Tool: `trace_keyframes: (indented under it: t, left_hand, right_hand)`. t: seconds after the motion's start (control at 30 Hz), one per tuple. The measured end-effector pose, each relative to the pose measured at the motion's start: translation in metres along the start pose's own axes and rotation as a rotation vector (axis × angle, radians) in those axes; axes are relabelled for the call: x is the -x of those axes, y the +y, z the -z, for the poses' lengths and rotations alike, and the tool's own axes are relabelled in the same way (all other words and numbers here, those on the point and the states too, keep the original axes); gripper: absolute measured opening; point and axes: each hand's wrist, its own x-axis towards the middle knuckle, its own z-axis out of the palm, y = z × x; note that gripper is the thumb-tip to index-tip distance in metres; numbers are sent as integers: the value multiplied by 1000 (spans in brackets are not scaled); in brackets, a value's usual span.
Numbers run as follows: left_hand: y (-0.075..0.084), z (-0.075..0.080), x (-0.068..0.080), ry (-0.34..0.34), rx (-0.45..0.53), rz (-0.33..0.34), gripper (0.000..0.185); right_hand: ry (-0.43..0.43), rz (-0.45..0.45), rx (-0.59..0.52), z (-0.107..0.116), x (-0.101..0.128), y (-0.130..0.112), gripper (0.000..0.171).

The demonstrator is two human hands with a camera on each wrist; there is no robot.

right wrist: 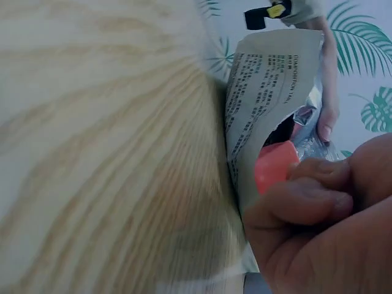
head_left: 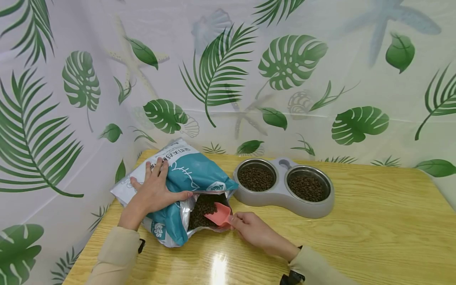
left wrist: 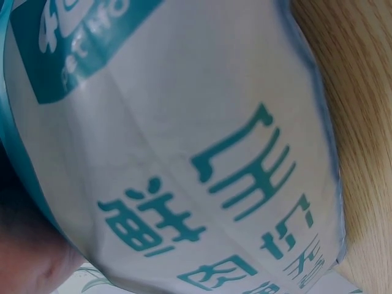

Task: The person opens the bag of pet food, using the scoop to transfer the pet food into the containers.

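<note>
At the bag's [head_left: 185, 174] mouth, right hand [head_left: 254, 231] pinches the pink scoop [head_left: 219, 215]; left hand [head_left: 154, 190] presses flat atop.

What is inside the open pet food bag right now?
Brown kibble shows through the mouth of the pet food bag, with the pink scoop held by the right hand reaching in. The left hand rests on top. How far the kibble fills the bag is hidden.

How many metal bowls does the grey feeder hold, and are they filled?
2. Both sit in the grey feeder on the table, right of the bag: the left bowl and the right bowl, each filled with brown kibble. No other bowls show.
</note>
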Motion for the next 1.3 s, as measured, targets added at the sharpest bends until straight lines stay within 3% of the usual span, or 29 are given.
trace_keyframes:
  t: [0.13,0.23,0.57,0.7,0.87,0.97,1.13,1.3]
  left_hand:
    - [0,0,1,-2,3,1,132]
    - [0,0,1,-2,2,2,132]
    - [-1,2,0,-9,2,7,134]
    - [-1,2,0,-7,7,5,133]
    - [0,1,0,-4,4,1,132]
    - [0,2,0,5,1,-2,132]
    - [0,2,1,5,5,2,133]
    - [0,1,1,6,8,4,133]
  right_hand:
    - [39,58,95,-3,-2,-2,41]
    - [40,73,108,-4,-3,-2,40]
    - [113,47,190,2,8,-11,38]
    - [60,26,108,6,13,-12,40]
    - [-65,-31,-142,9,18,-5,39]
    - [-116,-5,-251,10,19,-2,40]
    - [-129,101,-293,13,19,-4,42]
    - [-111,127,-262,21,22,-11,38]
